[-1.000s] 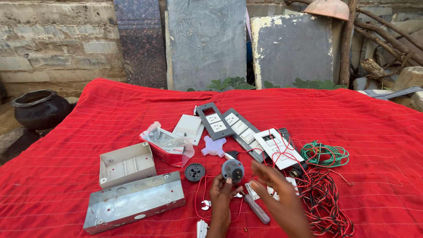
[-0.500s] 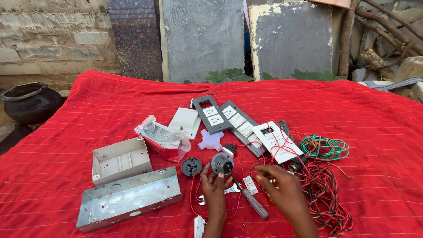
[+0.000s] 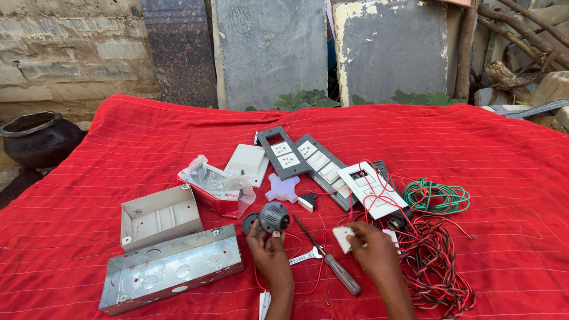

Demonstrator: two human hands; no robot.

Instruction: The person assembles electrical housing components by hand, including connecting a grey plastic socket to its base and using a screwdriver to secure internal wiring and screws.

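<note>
My left hand (image 3: 269, 252) grips a round grey fitting (image 3: 274, 216) and lifts it just above the red cloth (image 3: 118, 148), beside a black round disc (image 3: 249, 221). A small white switch piece (image 3: 344, 238) with red wire attached is pinched in my right hand (image 3: 373, 252). Between my hands lie a screwdriver (image 3: 329, 258) and a small spanner (image 3: 305, 256). Red and black wires (image 3: 435, 261) tangle to the right of my right hand.
A long metal box (image 3: 172, 266) and a white square box (image 3: 157, 216) sit at the left. Switch plates (image 3: 284, 155), a white plate (image 3: 249, 163), a plastic bag (image 3: 216, 186) and a green wire coil (image 3: 435, 197) lie farther back. A black pot (image 3: 38, 139) stands off the cloth.
The view has shifted a little. My left hand still holds the round fitting; my right hand has moved left and picked up the small white piece.
</note>
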